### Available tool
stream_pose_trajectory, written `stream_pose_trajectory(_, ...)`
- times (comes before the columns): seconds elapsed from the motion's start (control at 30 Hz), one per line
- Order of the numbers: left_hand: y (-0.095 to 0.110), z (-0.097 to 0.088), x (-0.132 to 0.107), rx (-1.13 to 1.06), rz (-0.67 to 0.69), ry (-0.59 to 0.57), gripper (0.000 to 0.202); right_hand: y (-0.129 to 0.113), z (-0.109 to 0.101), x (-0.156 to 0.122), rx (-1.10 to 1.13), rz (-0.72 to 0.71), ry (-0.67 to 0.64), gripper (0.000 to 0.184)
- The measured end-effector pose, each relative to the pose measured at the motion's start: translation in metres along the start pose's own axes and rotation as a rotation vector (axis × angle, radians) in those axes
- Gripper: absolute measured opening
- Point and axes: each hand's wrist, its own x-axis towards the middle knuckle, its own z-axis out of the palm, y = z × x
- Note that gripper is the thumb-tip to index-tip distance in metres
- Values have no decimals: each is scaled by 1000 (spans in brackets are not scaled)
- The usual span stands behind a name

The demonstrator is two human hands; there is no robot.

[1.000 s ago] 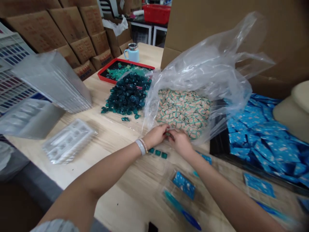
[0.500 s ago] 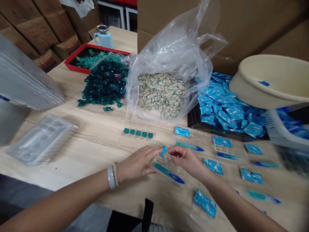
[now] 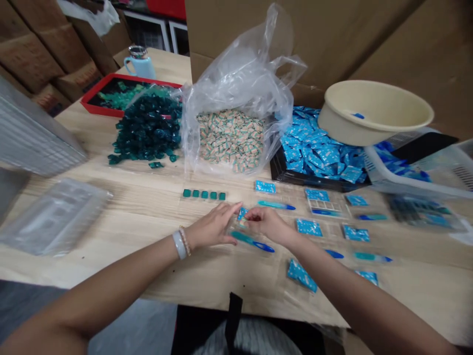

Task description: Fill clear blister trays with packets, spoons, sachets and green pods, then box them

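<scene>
My left hand (image 3: 210, 228) lies with thumb and fingers apart at the left side of a clear plastic tray, hard to see against the wood. A small blue printed packet (image 3: 242, 213) shows between my two hands. My right hand (image 3: 269, 223) bends over that packet from the right, its fingers pinched together; whatever is in them is hidden. Just below both hands is a teal-and-blue pen-shaped tool (image 3: 253, 241). A row of small dark green blocks (image 3: 204, 195) sits beyond my left hand.
More blue packets (image 3: 309, 227) and pen-shaped tools (image 3: 276, 204) lie in clear trays to the right. Behind are a pile of dark teal pieces (image 3: 148, 125), a plastic bag (image 3: 236, 93) of small printed pieces, a black tray (image 3: 314, 177) of packets and a cream basin (image 3: 375, 113). Plastic-wrapped trays (image 3: 55, 217) lie left.
The view has shifted, so the table's contents appear further left and slightly higher. Both hands stay at the same tray, and the right fingers remain pinched over the small blue packet.
</scene>
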Motion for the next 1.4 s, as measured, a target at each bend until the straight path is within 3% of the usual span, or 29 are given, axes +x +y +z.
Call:
stream_pose_trajectory(0.17, -6, 7, -1, -49, -13, 38, 105, -8, 19, 12, -278, -55, -39, 11)
stream_pose_trajectory(0.4, -6, 6, -1, -46, 18, 36, 106, -21, 24, 7, -615, -117, 129, 14)
stream_pose_trajectory(0.67, -4, 6, -2, -45, 42, 42, 105, -22, 27, -5, -865, -256, 132, 20)
stream_pose_trajectory(0.83, -4, 6, -3, -56, 39, 65, 104, -16, 31, -13, -719, -262, 176, 19)
stream_pose_trajectory(1.07, -6, 9, -3, -94, 25, 87, 107, -8, 43, -16, -772, -251, 278, 17)
stream_pose_trajectory(1.27, -5, 9, -2, -26, 31, 75, 107, 1, 36, -8, -512, -257, 264, 10)
stream_pose_trajectory(1.4, -4, 8, -2, -3, 21, 64, 105, 3, 20, -3, -211, -198, 217, 9)
